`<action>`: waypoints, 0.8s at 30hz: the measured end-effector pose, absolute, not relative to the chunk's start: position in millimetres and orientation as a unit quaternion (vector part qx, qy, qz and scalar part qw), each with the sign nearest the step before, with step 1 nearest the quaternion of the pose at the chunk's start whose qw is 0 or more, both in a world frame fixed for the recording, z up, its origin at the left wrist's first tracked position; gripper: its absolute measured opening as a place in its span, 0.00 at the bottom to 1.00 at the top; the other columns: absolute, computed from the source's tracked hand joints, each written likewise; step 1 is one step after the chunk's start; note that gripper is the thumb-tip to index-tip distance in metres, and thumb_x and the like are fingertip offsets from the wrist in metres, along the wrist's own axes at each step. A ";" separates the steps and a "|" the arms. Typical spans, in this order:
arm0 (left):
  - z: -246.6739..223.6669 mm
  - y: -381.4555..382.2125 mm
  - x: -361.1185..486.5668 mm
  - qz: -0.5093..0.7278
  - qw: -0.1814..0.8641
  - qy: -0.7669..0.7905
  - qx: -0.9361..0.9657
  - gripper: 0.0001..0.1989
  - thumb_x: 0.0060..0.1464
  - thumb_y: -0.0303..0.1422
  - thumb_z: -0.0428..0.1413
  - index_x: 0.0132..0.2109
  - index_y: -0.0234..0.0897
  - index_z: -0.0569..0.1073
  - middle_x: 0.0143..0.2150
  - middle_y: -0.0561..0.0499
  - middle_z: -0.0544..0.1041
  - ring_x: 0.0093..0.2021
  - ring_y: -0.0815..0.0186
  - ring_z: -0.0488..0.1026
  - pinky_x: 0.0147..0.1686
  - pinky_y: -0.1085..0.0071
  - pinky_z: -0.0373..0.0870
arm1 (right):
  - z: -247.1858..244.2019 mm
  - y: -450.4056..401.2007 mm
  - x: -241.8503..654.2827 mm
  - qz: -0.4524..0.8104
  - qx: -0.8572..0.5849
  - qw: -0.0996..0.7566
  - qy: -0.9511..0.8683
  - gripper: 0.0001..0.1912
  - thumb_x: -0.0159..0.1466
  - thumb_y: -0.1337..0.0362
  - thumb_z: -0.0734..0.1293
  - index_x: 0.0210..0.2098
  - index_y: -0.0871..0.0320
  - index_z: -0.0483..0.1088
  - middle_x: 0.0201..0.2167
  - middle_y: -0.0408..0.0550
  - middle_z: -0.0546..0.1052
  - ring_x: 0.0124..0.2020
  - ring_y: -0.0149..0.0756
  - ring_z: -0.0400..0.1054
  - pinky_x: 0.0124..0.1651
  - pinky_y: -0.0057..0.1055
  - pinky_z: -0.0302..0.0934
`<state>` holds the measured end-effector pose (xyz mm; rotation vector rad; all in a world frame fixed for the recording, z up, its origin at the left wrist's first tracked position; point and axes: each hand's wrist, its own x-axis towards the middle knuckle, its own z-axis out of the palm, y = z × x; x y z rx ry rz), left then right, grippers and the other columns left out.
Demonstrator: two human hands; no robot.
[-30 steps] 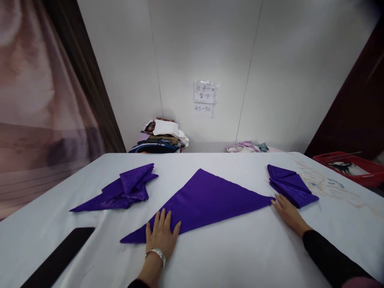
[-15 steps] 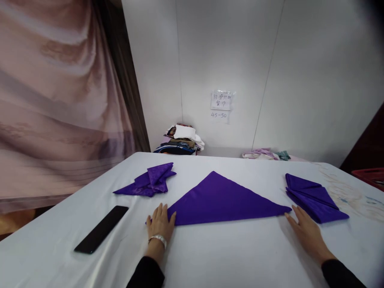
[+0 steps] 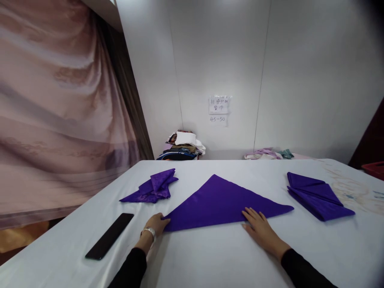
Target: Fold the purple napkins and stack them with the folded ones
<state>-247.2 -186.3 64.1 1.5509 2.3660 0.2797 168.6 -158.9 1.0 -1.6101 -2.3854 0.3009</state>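
A purple cloth [image 3: 219, 200] lies on the white-covered table as a wide triangle, its peak pointing away from me. My left hand [image 3: 157, 223], with a silver bracelet at the wrist, is closed on the cloth's left corner, thumb on top and the other fingers partly hidden. Flat along the near edge, right of the middle, rests my right hand [image 3: 259, 230], fingers spread with their tips on the cloth. The cloth's right corner lies free beyond it.
A folded purple cloth [image 3: 156, 187] is at the back left, another [image 3: 319, 198] at the right. A black flat object [image 3: 110, 237] lies left of my left hand. Piled clothes [image 3: 181, 146] stand behind the table [image 3: 204, 260], below a paper sign [image 3: 219, 111].
My right hand has moved left from the right corner to the near edge. My left hand, earlier spread flat, has closed on the left corner. The view has shifted slightly.
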 end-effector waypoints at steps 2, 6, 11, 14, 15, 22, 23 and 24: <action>76.9 -183.3 -246.5 0.123 0.161 0.810 0.550 0.10 0.48 0.36 0.54 0.23 0.37 0.67 0.23 0.51 0.74 0.29 0.63 0.73 0.28 0.72 0.62 | 1.5 -158.5 166.6 0.125 -0.555 0.119 -0.814 0.29 0.63 0.49 0.53 0.59 0.57 0.58 0.62 0.52 0.56 0.63 0.46 0.44 0.62 0.50 0.37; 111.0 -169.3 -229.4 0.183 0.187 0.776 0.574 0.11 0.48 0.35 0.54 0.22 0.38 0.63 0.16 0.56 0.68 0.22 0.67 0.69 0.22 0.74 0.60 | 11.0 -162.5 155.7 0.196 -0.530 0.185 -0.804 0.30 0.62 0.50 0.56 0.60 0.55 0.56 0.62 0.51 0.55 0.64 0.44 0.42 0.63 0.49 0.33; 147.4 -139.5 -162.0 0.249 0.232 0.704 0.624 0.07 0.46 0.33 0.55 0.28 0.37 0.64 0.20 0.57 0.70 0.19 0.71 0.68 0.19 0.76 0.63 | 32.8 -176.6 105.2 0.449 -0.418 0.340 -0.713 0.39 0.58 0.50 0.62 0.64 0.51 0.43 0.63 0.52 0.54 0.62 0.44 0.49 0.59 0.46 0.47; 155.0 -127.6 -102.6 0.263 0.237 0.664 0.658 0.09 0.45 0.31 0.56 0.37 0.37 0.68 0.28 0.54 0.75 0.22 0.71 0.71 0.22 0.75 0.66 | 41.4 -175.3 72.4 0.530 -0.356 0.431 -0.637 0.48 0.54 0.53 0.68 0.65 0.52 0.38 0.62 0.56 0.56 0.61 0.44 0.51 0.59 0.46 0.47; 154.6 -126.0 -82.2 0.267 0.231 0.652 0.671 0.11 0.45 0.30 0.56 0.39 0.37 0.69 0.32 0.52 0.76 0.26 0.69 0.72 0.26 0.74 0.68 | 43.1 -172.5 65.1 0.544 -0.346 0.460 -0.610 0.49 0.52 0.54 0.70 0.64 0.53 0.39 0.61 0.56 0.57 0.60 0.44 0.52 0.59 0.45 0.49; 128.2 -138.2 20.4 0.234 0.134 0.539 0.798 0.22 0.50 0.32 0.52 0.54 0.38 0.64 0.41 0.45 0.76 0.42 0.57 0.72 0.44 0.58 0.66 | 39.5 -151.3 90.2 0.539 -0.422 0.592 -0.425 0.23 0.49 0.47 0.68 0.35 0.59 0.71 0.33 0.54 0.77 0.37 0.49 0.71 0.38 0.41 0.66; 124.0 -140.5 26.3 0.241 0.128 0.503 0.820 0.23 0.51 0.33 0.52 0.56 0.37 0.63 0.43 0.44 0.75 0.43 0.56 0.71 0.46 0.57 0.65 | 38.1 -150.6 100.9 0.540 -0.424 0.600 -0.411 0.22 0.51 0.46 0.66 0.31 0.59 0.71 0.30 0.53 0.77 0.35 0.48 0.71 0.35 0.40 0.66; 119.9 -142.1 29.8 0.257 0.129 0.468 0.836 0.24 0.51 0.34 0.52 0.56 0.38 0.62 0.45 0.45 0.75 0.45 0.57 0.70 0.47 0.56 0.64 | 37.1 -150.4 111.8 0.540 -0.426 0.600 -0.408 0.21 0.52 0.46 0.65 0.30 0.59 0.71 0.29 0.53 0.77 0.33 0.47 0.71 0.33 0.39 0.66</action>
